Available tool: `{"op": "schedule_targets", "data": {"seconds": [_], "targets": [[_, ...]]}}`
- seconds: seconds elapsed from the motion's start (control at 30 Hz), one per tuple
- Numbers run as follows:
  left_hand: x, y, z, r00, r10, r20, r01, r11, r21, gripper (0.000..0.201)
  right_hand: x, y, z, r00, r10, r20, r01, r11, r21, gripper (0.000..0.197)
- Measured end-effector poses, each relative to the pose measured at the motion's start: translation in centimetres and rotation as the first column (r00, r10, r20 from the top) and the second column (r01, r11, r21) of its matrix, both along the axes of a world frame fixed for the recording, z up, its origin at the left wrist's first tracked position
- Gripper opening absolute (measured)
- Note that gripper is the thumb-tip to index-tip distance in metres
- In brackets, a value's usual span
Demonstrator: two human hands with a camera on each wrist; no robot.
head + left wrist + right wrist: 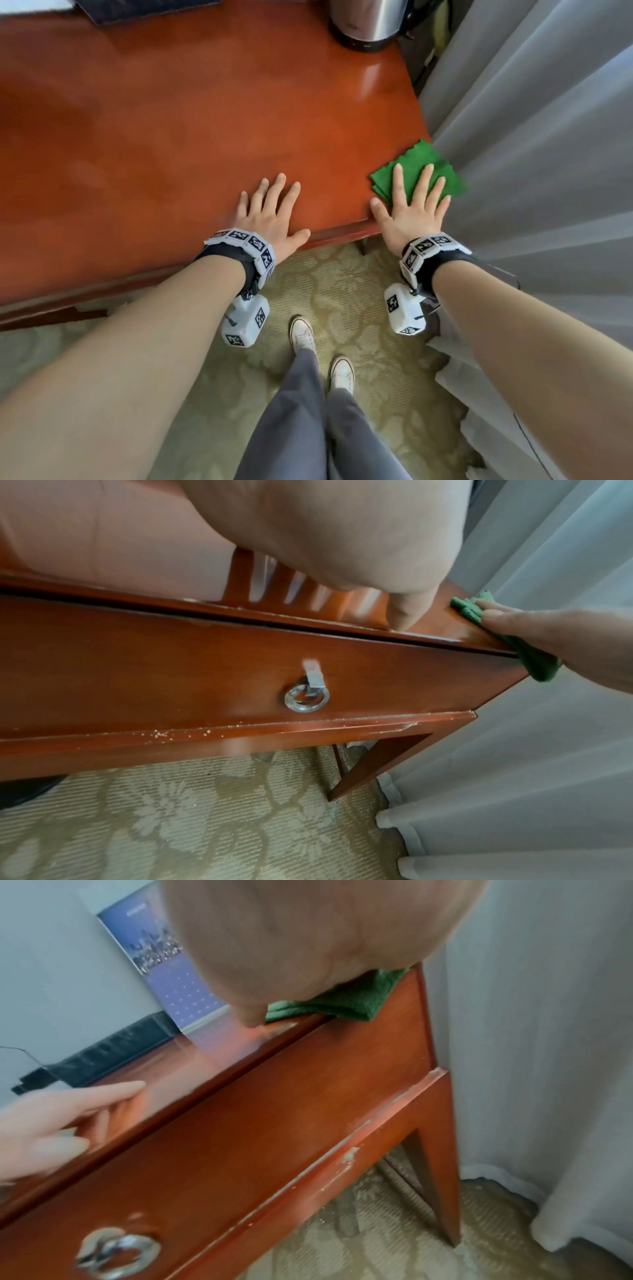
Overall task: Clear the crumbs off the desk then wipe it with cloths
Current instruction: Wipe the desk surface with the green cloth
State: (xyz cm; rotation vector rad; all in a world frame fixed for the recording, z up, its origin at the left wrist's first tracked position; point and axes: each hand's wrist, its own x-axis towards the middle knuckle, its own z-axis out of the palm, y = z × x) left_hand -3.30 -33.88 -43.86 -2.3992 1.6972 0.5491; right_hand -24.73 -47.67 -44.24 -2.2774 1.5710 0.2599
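A folded green cloth point(416, 164) lies at the front right corner of the red-brown desk point(191, 130). My right hand point(412, 205) presses flat on it with straight, spread fingers; the cloth point(346, 1001) shows under the palm in the right wrist view and at the corner point(472, 610) in the left wrist view. My left hand point(270, 212) rests flat on the bare desktop near the front edge, fingers spread, thumb at the edge. Pale crumbs point(161, 733) sit on the ledge below the drawer front, and more crumbs point(349, 1156) show in the right wrist view.
A steel kettle point(368, 24) stands at the desk's back right. A dark folder point(137, 8) lies at the back. Grey curtains point(534, 144) hang against the desk's right side. The drawer has a ring pull point(306, 696). Patterned carpet point(342, 284) and my shoes are below.
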Motion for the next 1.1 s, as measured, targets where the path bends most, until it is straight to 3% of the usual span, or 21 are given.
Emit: {"op": "schedule_targets", "data": {"seconds": [0.2,0.3,0.37,0.47,0.57,0.63,0.77,0.9,0.97,1.1], "targets": [[-0.4,-0.3,-0.1,0.999,0.048,-0.005,-0.048,0.999,0.020,0.080,2.5,2.9,-0.6,0.950,0.310,-0.024,-0.311,0.949,-0.048,0.072],[-0.5,-0.4,-0.1,0.997,0.075,-0.024,-0.075,0.997,0.020,0.078,1.8,0.9,-0.6,0.905,0.424,-0.025,-0.425,0.905,-0.036,0.065],[-0.6,-0.5,0.1,0.994,0.099,-0.035,-0.099,0.995,0.009,0.074,1.2,-2.1,-0.1,0.911,0.412,-0.019,-0.412,0.911,-0.008,0.060],[-1.2,-0.7,0.1,0.984,0.163,-0.070,-0.164,0.986,-0.006,0.067,1.5,-5.4,0.9,0.969,0.248,-0.010,-0.246,0.964,0.098,0.058],[-1.7,-0.8,-0.1,0.972,0.207,-0.109,-0.211,0.977,-0.027,0.065,2.8,-4.4,1.4,0.985,0.170,-0.016,-0.167,0.979,0.114,0.061],[-1.7,-0.8,-0.1,0.970,0.215,-0.111,-0.221,0.974,-0.047,0.063,4.0,-2.1,1.4,0.975,0.221,-0.015,-0.219,0.973,0.075,0.060],[-2.0,-0.9,-0.2,0.964,0.247,-0.099,-0.257,0.961,-0.105,0.060,6.5,2.9,0.7,0.877,0.481,0.001,-0.481,0.877,0.005,0.059],[-2.2,-1.1,-0.3,0.958,0.266,-0.111,-0.278,0.954,-0.116,0.057,5.8,1.8,0.3,0.821,0.570,-0.012,-0.570,0.821,0.013,0.056],[-2.2,-1.1,-0.2,0.954,0.272,-0.125,-0.285,0.953,-0.102,0.058,4.4,-0.6,0.4,0.841,0.540,-0.014,-0.540,0.841,0.017,0.055],[-2.2,-1.1,-0.1,0.956,0.269,-0.121,-0.281,0.955,-0.099,0.059,1.6,-5.1,0.9,0.942,0.335,0.023,-0.336,0.941,0.045,0.057]]}}
